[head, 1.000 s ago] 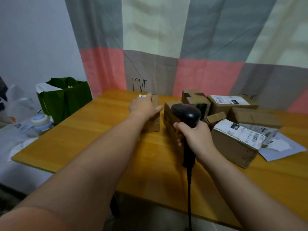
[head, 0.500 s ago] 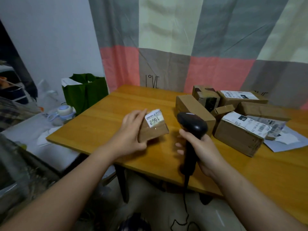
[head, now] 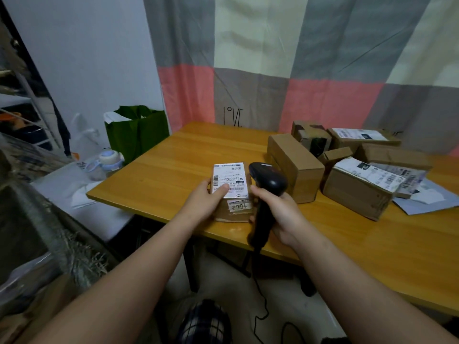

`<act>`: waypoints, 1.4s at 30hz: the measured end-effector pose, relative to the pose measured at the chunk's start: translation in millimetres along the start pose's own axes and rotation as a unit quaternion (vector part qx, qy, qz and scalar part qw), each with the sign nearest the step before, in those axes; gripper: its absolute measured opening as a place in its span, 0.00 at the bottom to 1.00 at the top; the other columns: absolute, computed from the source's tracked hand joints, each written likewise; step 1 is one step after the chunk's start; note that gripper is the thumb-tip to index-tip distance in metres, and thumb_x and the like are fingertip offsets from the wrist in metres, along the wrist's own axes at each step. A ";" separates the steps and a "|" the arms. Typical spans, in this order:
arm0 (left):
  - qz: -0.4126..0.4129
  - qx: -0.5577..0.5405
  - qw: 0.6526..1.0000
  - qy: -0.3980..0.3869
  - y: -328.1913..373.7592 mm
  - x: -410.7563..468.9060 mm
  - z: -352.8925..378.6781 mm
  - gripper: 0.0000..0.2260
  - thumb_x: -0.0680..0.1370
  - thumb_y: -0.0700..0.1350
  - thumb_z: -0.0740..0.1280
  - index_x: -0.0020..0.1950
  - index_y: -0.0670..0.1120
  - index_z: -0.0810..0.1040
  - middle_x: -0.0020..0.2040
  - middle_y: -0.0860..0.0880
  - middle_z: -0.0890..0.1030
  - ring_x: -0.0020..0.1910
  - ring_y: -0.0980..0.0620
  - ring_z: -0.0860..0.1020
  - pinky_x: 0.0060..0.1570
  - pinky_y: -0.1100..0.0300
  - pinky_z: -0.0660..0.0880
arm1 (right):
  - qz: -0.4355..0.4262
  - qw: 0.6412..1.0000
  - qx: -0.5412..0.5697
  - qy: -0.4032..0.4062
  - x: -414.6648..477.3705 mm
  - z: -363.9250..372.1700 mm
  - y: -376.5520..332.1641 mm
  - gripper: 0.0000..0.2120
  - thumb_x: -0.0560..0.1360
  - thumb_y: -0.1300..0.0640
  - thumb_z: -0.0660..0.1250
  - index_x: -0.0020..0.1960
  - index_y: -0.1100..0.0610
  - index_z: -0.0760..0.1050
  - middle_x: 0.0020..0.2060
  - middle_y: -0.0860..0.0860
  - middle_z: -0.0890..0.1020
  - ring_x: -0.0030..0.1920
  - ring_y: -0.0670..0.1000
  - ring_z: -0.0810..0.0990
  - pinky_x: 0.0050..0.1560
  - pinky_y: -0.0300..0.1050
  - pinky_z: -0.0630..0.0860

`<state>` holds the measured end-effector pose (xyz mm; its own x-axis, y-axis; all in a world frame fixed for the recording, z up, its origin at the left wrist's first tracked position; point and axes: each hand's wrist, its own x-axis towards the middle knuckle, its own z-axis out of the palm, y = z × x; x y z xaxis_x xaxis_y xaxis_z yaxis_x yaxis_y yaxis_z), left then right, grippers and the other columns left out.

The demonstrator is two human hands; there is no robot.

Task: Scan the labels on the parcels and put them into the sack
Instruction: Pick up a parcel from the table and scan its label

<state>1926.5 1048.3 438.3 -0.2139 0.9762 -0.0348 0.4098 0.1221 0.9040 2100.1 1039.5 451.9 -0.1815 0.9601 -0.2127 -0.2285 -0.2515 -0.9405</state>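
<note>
Flipped label-up since a moment ago, the small parcel (head: 234,214) sits at the table's (head: 173,175) near edge in the left hand (head: 206,203), thumb curled onto its white label (head: 232,176). Right hand (head: 280,212) grips the black scanner (head: 269,182), head just beside the parcel's right side.

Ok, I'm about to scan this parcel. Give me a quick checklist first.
1. Parcel secure: ok, the left hand grips its left side.
2. Label facing up: ok.
3. Label unobstructed: not ok, the left thumb lies across its lower left part.
4. Scanner in grip: ok, the right hand holds its handle.
5. Scanner aimed at the label: cannot tell, its head sits beside the parcel's right edge.
6. Sack ready to receive: cannot tell, its mouth is not clearly in view.
</note>
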 end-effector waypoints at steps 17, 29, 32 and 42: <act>-0.041 0.013 0.999 -0.011 -7.5 -12.5 -5.8 0.20 0.78 0.56 0.64 0.59 0.40 0.76 0.49 0.40 0.83 0.46 0.44 0.81 0.56 0.46 0.77 | -0.099 0.963 -0.250 -0.005 1.5 -16.7 -29.1 0.09 0.70 0.50 0.75 0.46 0.43 0.76 0.45 0.39 0.79 0.49 0.40 0.76 0.42 0.35 0.69; -0.026 -0.088 0.995 -0.036 0.8 -8.4 -16.1 0.25 0.73 0.58 0.69 0.69 0.67 0.66 0.67 0.50 0.71 0.57 0.52 0.73 0.50 0.60 0.71 | -0.055 0.995 0.009 0.086 -27.0 -21.9 8.4 0.13 0.72 0.56 0.73 0.56 0.53 0.79 0.44 0.47 0.86 0.43 0.47 0.84 0.46 0.43 0.80; 0.061 -0.092 0.993 0.028 1.1 -0.9 -19.0 0.23 0.71 0.55 0.73 0.62 0.63 0.69 0.65 0.47 0.69 0.58 0.53 0.72 0.47 0.64 0.69 | -0.031 0.998 0.020 0.045 -33.8 -21.3 19.5 0.11 0.73 0.55 0.72 0.56 0.54 0.79 0.47 0.52 0.86 0.44 0.52 0.84 0.49 0.50 0.80; 0.182 -0.016 0.983 -0.002 10.4 17.1 -26.5 0.15 0.70 0.52 0.76 0.51 0.66 0.76 0.64 0.48 0.69 0.64 0.49 0.70 0.67 0.49 0.68 | -0.198 0.949 -0.247 -0.014 -45.5 -27.2 3.7 0.07 0.72 0.54 0.73 0.41 0.57 0.79 0.22 0.50 0.75 0.23 0.50 0.74 0.25 0.42 0.72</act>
<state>1903.6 1061.5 458.3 -0.0544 0.9548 0.2923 0.4302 -0.2417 0.8697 2133.5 998.2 450.9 -0.2027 0.9619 0.1833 0.1896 0.2222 -0.9564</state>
